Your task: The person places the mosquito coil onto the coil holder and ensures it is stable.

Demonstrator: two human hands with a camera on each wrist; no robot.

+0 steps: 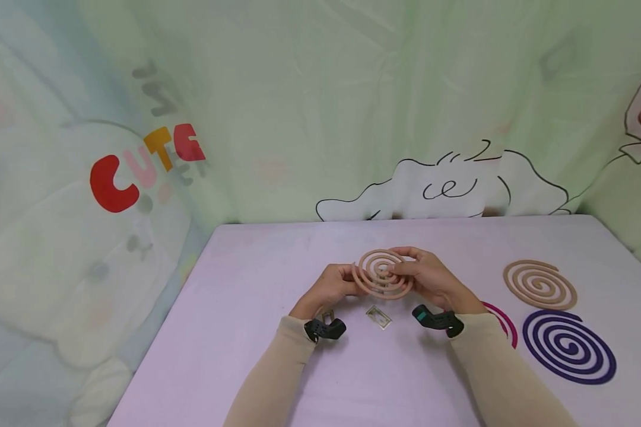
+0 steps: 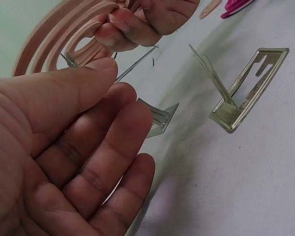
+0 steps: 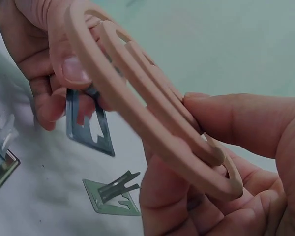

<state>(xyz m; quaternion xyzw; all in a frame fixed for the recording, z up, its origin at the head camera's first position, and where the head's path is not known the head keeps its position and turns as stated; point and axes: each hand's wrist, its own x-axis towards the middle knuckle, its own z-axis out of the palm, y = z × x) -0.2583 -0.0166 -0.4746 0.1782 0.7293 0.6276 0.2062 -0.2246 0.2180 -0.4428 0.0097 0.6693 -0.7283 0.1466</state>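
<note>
A tan mosquito coil (image 3: 118,101) is held up tilted above the table by my right hand (image 1: 432,279), its thumb on one face and fingers behind. My left hand (image 1: 328,287) is at the coil's left side, thumb and fingertips pinching a small metal coil stand (image 3: 78,135). The stand's flat plate hangs below those fingertips; its upper part is partly hidden by the thumb and coil. Whether its prong touches the coil, I cannot tell. Another metal stand (image 1: 379,317) lies on the table below the hands, its prong bent upward, and one more (image 1: 328,316) shows beside my left wrist.
On the right of the white table (image 1: 235,332) lie a second tan coil (image 1: 539,286), a dark purple coil (image 1: 570,345) and a pink coil (image 1: 513,332), partly covered by my right forearm. A printed curtain (image 1: 299,118) hangs behind the table's far edge.
</note>
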